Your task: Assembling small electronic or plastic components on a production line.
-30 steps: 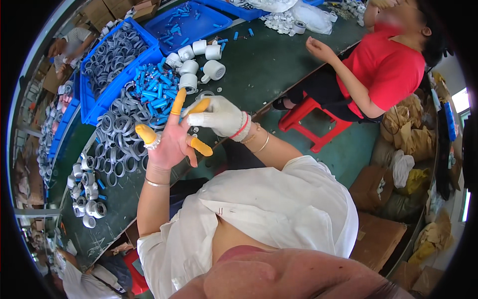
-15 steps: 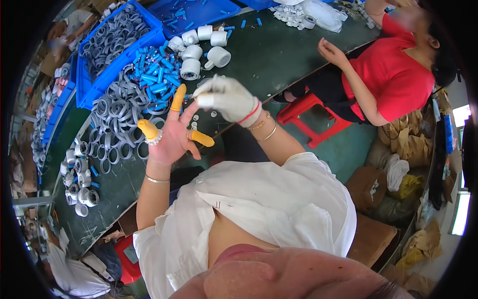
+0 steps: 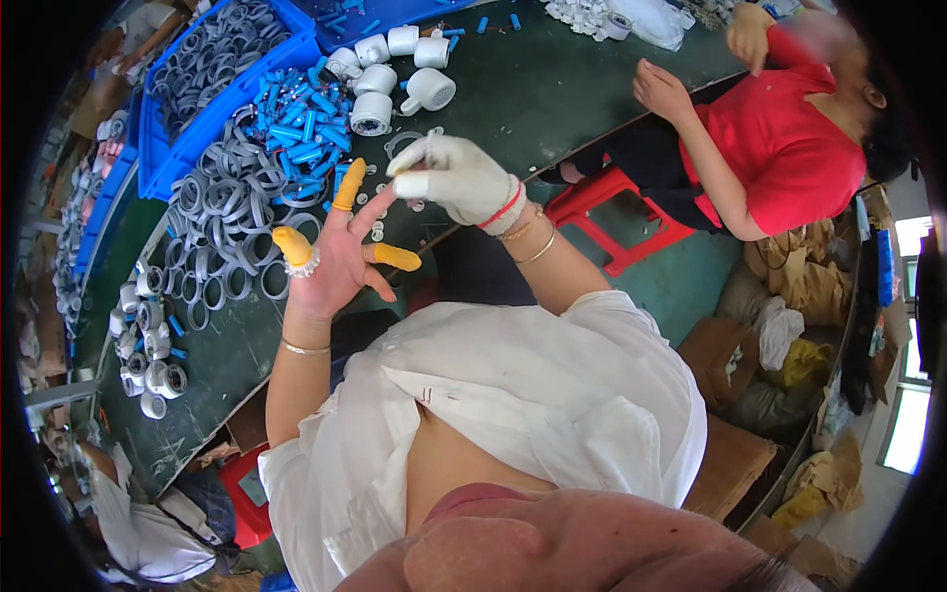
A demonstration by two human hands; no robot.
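Note:
My left hand [image 3: 333, 268] is held over the table's near edge, its fingers spread. Yellow finger cots [image 3: 348, 185] cover three of its digits, and a frilly white band sits at the base of one cot. My right hand [image 3: 449, 185], in a white knit glove with a red cuff edge, pinches at the tip of a bare left finger [image 3: 373, 209]. A sliver of yellow, apparently another finger cot [image 3: 401, 168], shows between the gloved fingertips; most of it is hidden. Small white rings [image 3: 378, 230] lie on the table just behind the hands.
On the dark green table [image 3: 533, 94] lie heaped grey rings [image 3: 212, 212], blue cylinders with wires [image 3: 301, 123] and white round housings [image 3: 429, 89]. A blue bin [image 3: 163, 163] holds more rings. A person in red [image 3: 779, 148] sits at right on a red stool [image 3: 617, 212].
The view has shifted slightly, the table items now sitting higher and further left. My hands keep nearly the same pose, fingertips together. The seated person's farther hand has come down.

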